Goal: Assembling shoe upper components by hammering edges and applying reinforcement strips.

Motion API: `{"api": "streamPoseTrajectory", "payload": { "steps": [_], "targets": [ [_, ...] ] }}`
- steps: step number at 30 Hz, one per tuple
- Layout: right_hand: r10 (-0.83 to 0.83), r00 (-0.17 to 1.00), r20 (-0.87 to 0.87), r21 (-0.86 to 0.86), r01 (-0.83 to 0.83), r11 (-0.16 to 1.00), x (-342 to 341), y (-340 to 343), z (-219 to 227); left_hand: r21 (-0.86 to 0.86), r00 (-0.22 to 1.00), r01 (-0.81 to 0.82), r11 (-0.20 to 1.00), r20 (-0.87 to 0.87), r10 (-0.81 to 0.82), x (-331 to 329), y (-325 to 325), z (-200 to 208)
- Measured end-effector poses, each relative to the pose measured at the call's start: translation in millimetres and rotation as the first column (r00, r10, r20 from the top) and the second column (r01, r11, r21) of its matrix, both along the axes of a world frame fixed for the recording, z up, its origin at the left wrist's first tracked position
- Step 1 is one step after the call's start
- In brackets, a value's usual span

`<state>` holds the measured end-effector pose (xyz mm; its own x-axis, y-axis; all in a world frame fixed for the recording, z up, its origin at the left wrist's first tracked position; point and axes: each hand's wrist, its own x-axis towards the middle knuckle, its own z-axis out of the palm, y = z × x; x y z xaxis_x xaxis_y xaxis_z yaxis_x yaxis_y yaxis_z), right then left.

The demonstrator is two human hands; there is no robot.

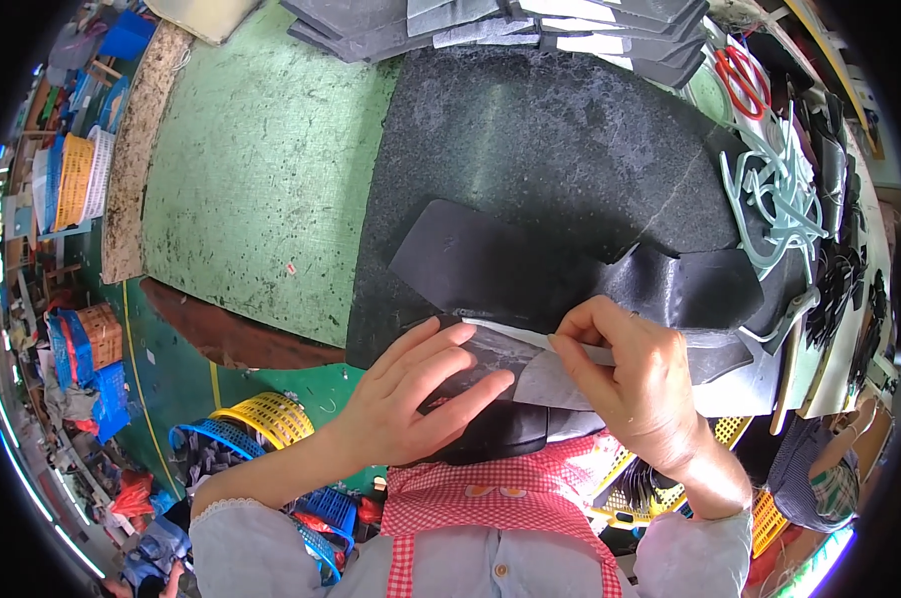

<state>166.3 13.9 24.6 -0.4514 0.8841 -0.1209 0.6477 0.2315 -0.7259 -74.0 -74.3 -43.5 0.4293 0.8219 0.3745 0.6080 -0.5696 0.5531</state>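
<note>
A black leather-like piece (505, 264) with a cut-out outline lies on the dark work mat in front of me. Along its near edge is a grey underside panel (548, 384), with a narrow white strip (510, 330) running across it. My left hand (410, 394) rests on the left part of the panel, its fingers spread. The thumb and forefinger of my right hand (635, 374) are pinched together at the strip's right part. A shiny raised fold (659, 279) shows in the black piece beyond my right hand.
Dark cut pieces (450, 20) are stacked at the far edge. On the right lie red-handled scissors (741, 80), tangled pale green strips (781, 199) and a hammer-like tool (797, 311). A green board (261, 169) spans the left. Yellow baskets (271, 419) stand below; another person (819, 468) is at lower right.
</note>
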Motion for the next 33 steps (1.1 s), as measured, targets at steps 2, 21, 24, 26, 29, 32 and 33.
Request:
{"api": "streamPoseTrajectory", "payload": {
  "steps": [2, 21, 24, 26, 29, 32, 33],
  "targets": [
    [0.006, 1.000, 0.027, -0.003, -0.006, 1.000, 0.2, 1.6, 0.5, -0.013, 1.000, -0.007, 1.000, -0.014, 0.007, 2.0, 1.3, 1.7],
    [-0.409, 0.912, -0.019, -0.316, 0.383, 0.868, 76.4, -6.2, 17.9, -0.019, 0.938, -0.029, 0.999, -0.347, 0.021, 10.2, 14.9, 28.2],
    [-0.402, 0.915, 0.039, -0.251, 0.399, 0.882, 85.5, -8.4, 4.6, -0.107, 0.931, -0.088, 0.990, -0.362, 0.043, 23.9, 24.9, 46.2],
    [-0.316, 0.940, 0.130, -0.152, 0.334, 0.930, 80.7, -5.9, 9.1, -0.158, 0.971, -0.035, 0.987, -0.240, -0.004, 43.9, 36.3, 59.4],
    [-0.353, 0.895, 0.272, 0.017, 0.363, 0.932, 79.9, -8.2, 6.4, -0.239, 0.939, 0.258, 0.936, -0.167, -0.302, 86.2, 38.0, 43.4],
    [-0.456, 0.890, -0.001, -0.077, 0.455, 0.887, 111.6, -16.9, -4.1, -0.037, 0.928, 0.233, 0.972, -0.290, -0.234, 92.1, 31.9, 25.4],
    [-0.538, 0.842, -0.039, -0.228, 0.517, 0.825, 114.9, -19.1, 0.8, -0.081, 0.946, 0.207, 0.975, -0.236, -0.220, 94.1, 32.8, 30.8]
  ]
}}
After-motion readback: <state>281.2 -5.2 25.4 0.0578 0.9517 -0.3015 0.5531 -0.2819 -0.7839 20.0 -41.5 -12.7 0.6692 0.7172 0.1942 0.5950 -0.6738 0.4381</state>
